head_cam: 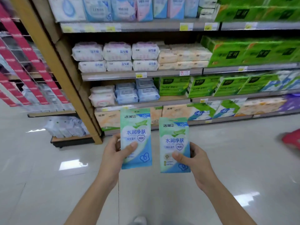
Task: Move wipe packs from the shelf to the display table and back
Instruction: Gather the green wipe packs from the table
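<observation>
I hold two flat green-and-blue wipe packs upright in front of me, above the floor. My left hand (116,153) grips the left wipe pack (136,127) at its lower left edge, thumb on its face. My right hand (193,161) grips the right wipe pack (174,135) at its lower right edge, thumb across the front. The packs hang side by side, slightly apart. Behind them stands the shelf (141,75), its tiers full of wipe and tissue packs. No display table is in view.
A wooden upright (53,62) marks the shelf's left end. Left of it is a wire rack with red strips (24,62) and a low platform with white packs (68,127). Shiny tiled floor (48,184) lies all around. A blurred red object (290,139) sits at the right edge.
</observation>
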`<state>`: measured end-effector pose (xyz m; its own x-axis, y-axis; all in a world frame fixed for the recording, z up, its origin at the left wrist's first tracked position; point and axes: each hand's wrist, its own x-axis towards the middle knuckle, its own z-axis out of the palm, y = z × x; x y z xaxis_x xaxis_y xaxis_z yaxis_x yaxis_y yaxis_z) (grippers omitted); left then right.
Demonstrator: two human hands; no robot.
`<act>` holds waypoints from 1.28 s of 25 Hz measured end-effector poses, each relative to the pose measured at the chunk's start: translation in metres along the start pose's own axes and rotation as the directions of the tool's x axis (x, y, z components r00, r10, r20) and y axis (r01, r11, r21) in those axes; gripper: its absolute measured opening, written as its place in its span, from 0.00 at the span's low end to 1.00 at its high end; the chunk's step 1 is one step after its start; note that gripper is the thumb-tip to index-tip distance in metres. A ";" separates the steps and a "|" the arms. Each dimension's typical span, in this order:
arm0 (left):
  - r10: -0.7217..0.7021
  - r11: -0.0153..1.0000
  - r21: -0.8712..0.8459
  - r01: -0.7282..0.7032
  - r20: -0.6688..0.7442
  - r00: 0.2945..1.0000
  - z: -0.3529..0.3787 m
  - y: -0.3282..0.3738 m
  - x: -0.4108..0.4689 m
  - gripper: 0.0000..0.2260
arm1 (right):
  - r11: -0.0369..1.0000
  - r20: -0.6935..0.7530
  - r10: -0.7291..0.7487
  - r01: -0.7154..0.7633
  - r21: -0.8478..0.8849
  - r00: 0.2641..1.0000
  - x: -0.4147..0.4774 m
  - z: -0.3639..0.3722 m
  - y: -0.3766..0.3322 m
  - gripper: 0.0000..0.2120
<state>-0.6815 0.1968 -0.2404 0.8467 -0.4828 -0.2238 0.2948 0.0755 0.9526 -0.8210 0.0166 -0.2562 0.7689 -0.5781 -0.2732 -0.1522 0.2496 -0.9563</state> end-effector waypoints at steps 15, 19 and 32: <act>0.095 0.992 -0.072 -0.101 -0.083 0.992 0.124 0.078 0.283 0.18 | 0.989 0.047 -0.144 0.145 -0.011 0.988 0.311 -0.046 -0.151 0.13; 0.098 0.990 -0.092 -0.108 -0.099 0.990 0.136 0.098 0.333 0.18 | 0.966 0.060 -0.259 0.259 0.010 0.964 0.388 -0.038 -0.208 0.15; 0.259 0.958 -0.137 -0.251 0.042 0.965 0.153 0.201 0.516 0.22 | 0.889 -0.024 -0.457 0.457 0.038 0.889 0.602 0.018 -0.367 0.18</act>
<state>-0.2533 -0.1704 -0.1323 0.8749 -0.4827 0.0393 0.1304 0.3130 0.9408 -0.2918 -0.4091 -0.0680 0.7387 -0.6464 0.1911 0.2397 -0.0132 -0.9708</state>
